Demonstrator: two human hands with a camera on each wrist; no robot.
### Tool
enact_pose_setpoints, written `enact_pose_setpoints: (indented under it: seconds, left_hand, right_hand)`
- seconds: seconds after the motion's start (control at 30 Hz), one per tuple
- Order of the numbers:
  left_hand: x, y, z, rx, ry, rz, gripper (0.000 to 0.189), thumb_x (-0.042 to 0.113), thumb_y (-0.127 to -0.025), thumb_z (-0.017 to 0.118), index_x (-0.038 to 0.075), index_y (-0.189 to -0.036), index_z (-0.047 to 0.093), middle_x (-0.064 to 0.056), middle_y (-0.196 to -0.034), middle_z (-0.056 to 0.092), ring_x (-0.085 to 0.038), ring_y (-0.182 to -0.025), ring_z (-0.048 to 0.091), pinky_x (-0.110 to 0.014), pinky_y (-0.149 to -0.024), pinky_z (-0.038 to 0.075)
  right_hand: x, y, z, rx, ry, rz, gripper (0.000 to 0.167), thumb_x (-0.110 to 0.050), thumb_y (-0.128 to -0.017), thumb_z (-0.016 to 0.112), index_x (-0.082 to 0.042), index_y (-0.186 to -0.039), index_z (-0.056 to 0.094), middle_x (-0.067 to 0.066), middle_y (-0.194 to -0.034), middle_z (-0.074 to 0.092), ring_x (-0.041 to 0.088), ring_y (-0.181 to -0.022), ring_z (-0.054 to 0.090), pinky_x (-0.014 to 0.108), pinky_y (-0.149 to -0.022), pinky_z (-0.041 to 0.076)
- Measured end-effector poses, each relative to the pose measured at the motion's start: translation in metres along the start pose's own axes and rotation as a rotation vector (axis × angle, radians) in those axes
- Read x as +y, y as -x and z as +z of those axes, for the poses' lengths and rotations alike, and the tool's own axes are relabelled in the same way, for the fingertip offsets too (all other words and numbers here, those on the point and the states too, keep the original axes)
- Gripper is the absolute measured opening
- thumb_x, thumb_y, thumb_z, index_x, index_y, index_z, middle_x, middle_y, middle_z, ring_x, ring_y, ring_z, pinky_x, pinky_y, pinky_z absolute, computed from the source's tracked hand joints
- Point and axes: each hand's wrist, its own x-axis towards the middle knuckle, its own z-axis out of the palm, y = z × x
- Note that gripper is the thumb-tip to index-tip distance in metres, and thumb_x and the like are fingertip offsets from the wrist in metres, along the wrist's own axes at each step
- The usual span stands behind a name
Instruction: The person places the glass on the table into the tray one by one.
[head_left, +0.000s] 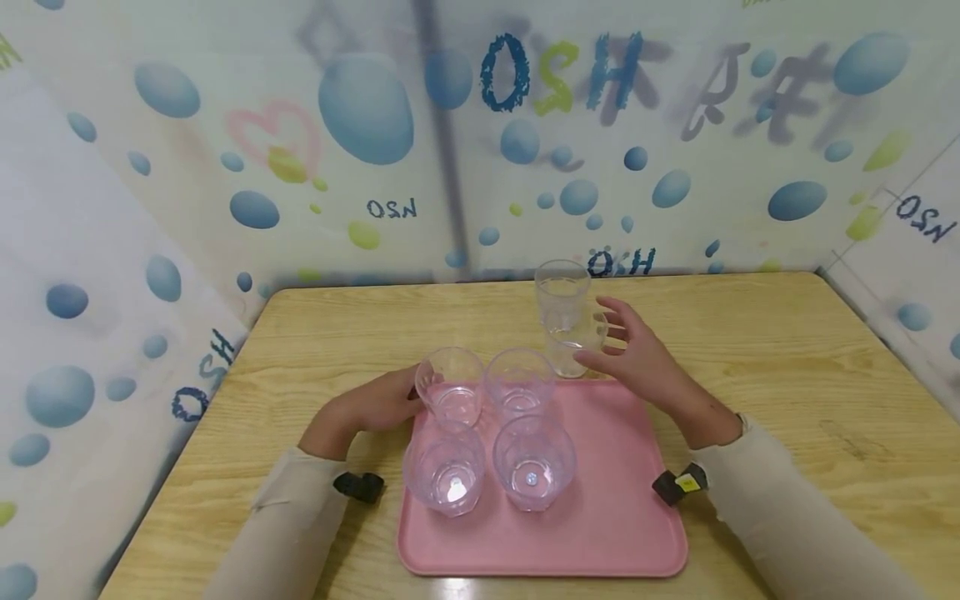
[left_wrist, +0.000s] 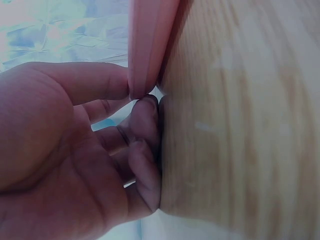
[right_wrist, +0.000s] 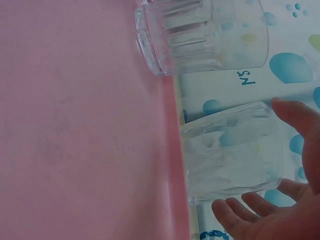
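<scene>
My left hand (head_left: 386,400) grips the pink tray (head_left: 615,508) at its far left corner. In the left wrist view, the thumb presses the tray rim (left_wrist: 145,55) and curled fingers (left_wrist: 145,117) lie under it against the tabletop. My right hand (head_left: 645,362) reaches around a clear tumbler (head_left: 566,358) just behind the tray, thumb on one side and fingers spread on the other. In the right wrist view, this tumbler (right_wrist: 235,155) stands between the thumb and loosely bent fingers; firm contact cannot be made out. Several clear tumblers (head_left: 534,467) stand upright on the tray's left half.
Another clear tumbler (head_left: 562,287) stands behind the one at my right hand, near the back edge of the wooden table (head_left: 787,400). A patterned sheet (head_left: 480,167) hangs behind the table and along its sides. Bare pink surface shows on the tray's right half.
</scene>
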Motion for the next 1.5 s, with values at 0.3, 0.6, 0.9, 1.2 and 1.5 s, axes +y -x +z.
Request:
enact_pose_setpoints:
  seconds: [0.3, 0.6, 0.9, 1.2, 1.5]
  left_hand:
    - [0.0, 0.0, 0.001, 0.005, 0.009, -0.018, 0.037, 0.021, -0.104, 0.054, 0.004, -0.137, 0.05, -0.014, -0.136, 0.058, -0.03, -0.13, 0.051, -0.052, -0.113, 0.04]
    - [0.001, 0.001, 0.001, 0.004, 0.001, -0.019, 0.039, 0.02, -0.104, 0.053, 0.004, -0.14, 0.049, -0.016, -0.14, 0.056, -0.032, -0.134, 0.05, -0.053, -0.114, 0.039]
    - [0.002, 0.001, 0.002, 0.012, -0.012, -0.009, 0.038, 0.021, -0.104, 0.053, 0.004, -0.138, 0.049, -0.017, -0.138, 0.058, -0.033, -0.133, 0.051, -0.053, -0.113, 0.04]
    - [-0.001, 0.001, 0.0, 0.021, -0.034, -0.037, 0.032, 0.022, -0.104, 0.054, 0.007, -0.132, 0.054, -0.013, -0.132, 0.061, -0.03, -0.13, 0.054, -0.052, -0.112, 0.042]
    - [-0.001, -0.001, 0.001, 0.024, -0.045, -0.037, 0.032, 0.023, -0.103, 0.054, 0.006, -0.131, 0.054, -0.016, -0.137, 0.059, -0.034, -0.134, 0.051, -0.054, -0.113, 0.04]
  right_hand:
    - [0.002, -0.014, 0.007, -0.055, 0.037, 0.037, 0.105, -0.034, -0.088, 0.077, -0.021, -0.162, 0.003, 0.018, -0.163, 0.025, 0.046, -0.145, 0.032, 0.063, -0.109, 0.04]
    - [0.004, -0.019, 0.009, -0.088, 0.025, 0.039, 0.097, -0.038, -0.088, 0.077, -0.016, -0.157, 0.014, 0.018, -0.158, 0.033, 0.041, -0.145, 0.034, 0.062, -0.11, 0.039]
    - [-0.003, -0.012, 0.003, -0.064, 0.013, 0.002, 0.094, -0.036, -0.086, 0.08, -0.015, -0.155, 0.019, 0.017, -0.155, 0.037, 0.04, -0.143, 0.037, 0.06, -0.11, 0.041]
    - [-0.008, 0.011, -0.004, -0.075, 0.001, -0.029, 0.095, -0.032, -0.085, 0.081, -0.014, -0.155, 0.019, 0.018, -0.157, 0.036, 0.041, -0.144, 0.036, 0.062, -0.112, 0.037]
    - [0.0, 0.038, -0.006, -0.11, 0.026, -0.052, 0.089, -0.029, -0.084, 0.081, -0.018, -0.152, 0.025, 0.015, -0.152, 0.042, 0.038, -0.14, 0.042, 0.06, -0.107, 0.042]
